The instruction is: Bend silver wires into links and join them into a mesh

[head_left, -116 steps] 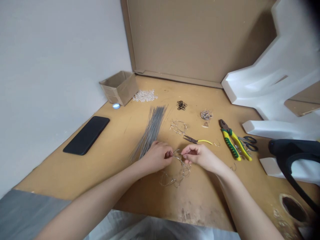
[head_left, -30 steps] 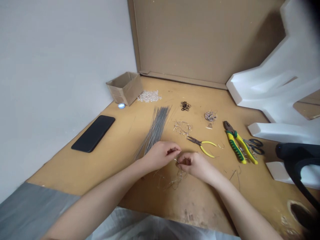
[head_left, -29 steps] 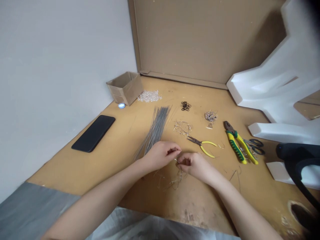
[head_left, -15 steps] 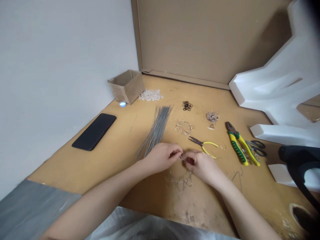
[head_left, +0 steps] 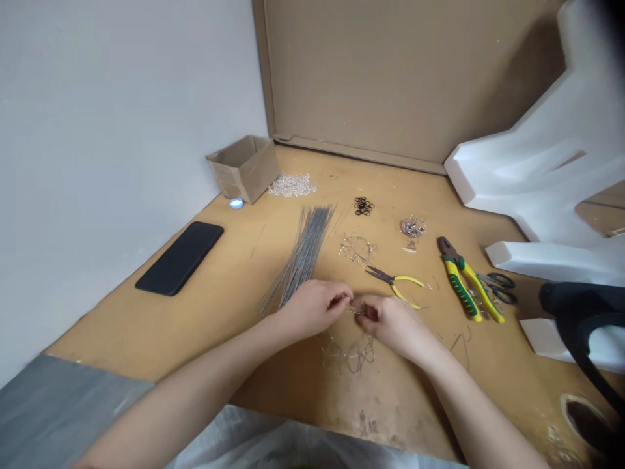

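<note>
My left hand [head_left: 319, 303] and my right hand [head_left: 390, 320] meet low over the table, both closed in a pinch. Between their fingertips runs a thin bent wire piece [head_left: 347, 355], a ring with small loops whose lower part hangs in view below the hands. The fingers hide its upper part. Just beyond my left hand lies a fanned bundle of straight grey wires [head_left: 307, 251]. Small needle-nose pliers [head_left: 390, 279] with yellow handles rest beyond my right hand, near another looped wire ring [head_left: 357, 249].
Toward the back are a cardboard box [head_left: 244, 170], clear beads [head_left: 293, 185], black rings [head_left: 364, 206] and a wire cluster [head_left: 413, 227]. Larger green-yellow pliers [head_left: 461, 280] and scissors [head_left: 500, 286] lie right, beside white foam [head_left: 532, 169]. A black phone [head_left: 180, 258] lies left.
The pinched fingertips have shifted slightly around the wire piece, and its hanging part sits a little differently. The whole view has drifted slightly; other things lie as before.
</note>
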{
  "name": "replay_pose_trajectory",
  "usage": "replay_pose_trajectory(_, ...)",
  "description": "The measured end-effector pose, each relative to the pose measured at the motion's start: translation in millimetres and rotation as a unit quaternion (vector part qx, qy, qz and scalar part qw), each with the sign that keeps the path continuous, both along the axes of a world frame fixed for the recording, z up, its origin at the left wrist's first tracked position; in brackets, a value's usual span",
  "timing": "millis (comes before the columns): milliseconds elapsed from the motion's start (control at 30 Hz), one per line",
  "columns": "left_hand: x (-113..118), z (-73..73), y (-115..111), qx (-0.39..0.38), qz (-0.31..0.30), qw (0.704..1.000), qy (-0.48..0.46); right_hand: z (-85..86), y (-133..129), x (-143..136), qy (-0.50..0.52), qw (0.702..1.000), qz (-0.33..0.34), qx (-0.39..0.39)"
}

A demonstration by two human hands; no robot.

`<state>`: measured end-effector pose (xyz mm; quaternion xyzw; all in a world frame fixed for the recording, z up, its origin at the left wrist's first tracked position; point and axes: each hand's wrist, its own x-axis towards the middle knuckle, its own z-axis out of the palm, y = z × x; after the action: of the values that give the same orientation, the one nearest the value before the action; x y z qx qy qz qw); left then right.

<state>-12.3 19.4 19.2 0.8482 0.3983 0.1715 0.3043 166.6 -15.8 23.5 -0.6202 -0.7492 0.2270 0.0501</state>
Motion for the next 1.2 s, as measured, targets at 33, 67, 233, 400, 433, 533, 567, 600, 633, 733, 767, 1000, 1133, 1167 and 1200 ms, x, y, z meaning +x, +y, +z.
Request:
replay_pose_trajectory(33, 0, -0.9, 0, 0.005, -0.002, 1.000, 0.002, 0.6, 0, 0, -0.010, 1.000, -0.006, 0.004)
replay_pose_trajectory(67, 0, -1.8, 0, 0.011, -0.004, 1.000, 0.002, 1.0, 0, 0, -0.019, 1.000, -0.008, 0.007)
replay_pose_trajectory(233, 1, -4.5, -2, 0.018, -0.011, 1.000, 0.013, -0.3, -1, -1, -0.040, 0.998, 0.027, 0.027)
replay_pose_trajectory(400, 4, -3.8, -3, 0.018, -0.019, 0.999, 0.021, -1.6, -1, -2, -0.037, 0.996, 0.063, 0.047)
replay_pose_trajectory(433, 5, -4.1, -3, 0.020, -0.022, 0.999, 0.020, -1.7, -1, -2, -0.033, 0.996, 0.066, 0.045)
replay_pose_trajectory(533, 5, -5.4, -3, 0.026, -0.027, 0.999, 0.023, -2.5, -1, 0, -0.015, 0.998, 0.061, 0.029)
replay_pose_trajectory(567, 5, -5.8, -3, 0.028, -0.026, 0.999, 0.025, -3.0, 0, 1, -0.011, 0.998, 0.056, 0.025)
replay_pose_trajectory(600, 6, -6.0, -3, 0.030, -0.025, 0.999, 0.029, -3.6, 0, 2, -0.011, 0.998, 0.052, 0.022)
replay_pose_trajectory(633, 6, -6.1, -3, 0.033, -0.024, 0.999, 0.032, -4.1, 0, 3, -0.014, 0.999, 0.047, 0.022)
replay_pose_trajectory(733, 8, -5.7, -3, 0.040, -0.025, 0.998, 0.046, -4.5, 0, 4, -0.024, 0.998, 0.049, 0.038)
replay_pose_trajectory(767, 9, -5.5, -3, 0.043, -0.027, 0.997, 0.050, -4.4, -1, 4, -0.025, 0.997, 0.057, 0.050)
replay_pose_trajectory(1000, 10, -7.4, -3, 0.056, -0.031, 0.995, 0.077, -7.5, -3, 3, -0.062, 0.992, 0.078, 0.083)
replay_pose_trajectory(1133, 10, -8.4, -3, 0.053, -0.035, 0.994, 0.087, -7.6, -4, 1, -0.104, 0.987, 0.081, 0.088)
replay_pose_trajectory(1167, 10, -8.5, -3, 0.052, -0.034, 0.994, 0.085, -7.1, -4, 1, -0.119, 0.985, 0.079, 0.093)
replay_pose_trajectory(1200, 10, -8.4, -3, 0.052, -0.034, 0.995, 0.083, -6.6, -5, 0, -0.133, 0.983, 0.074, 0.099)
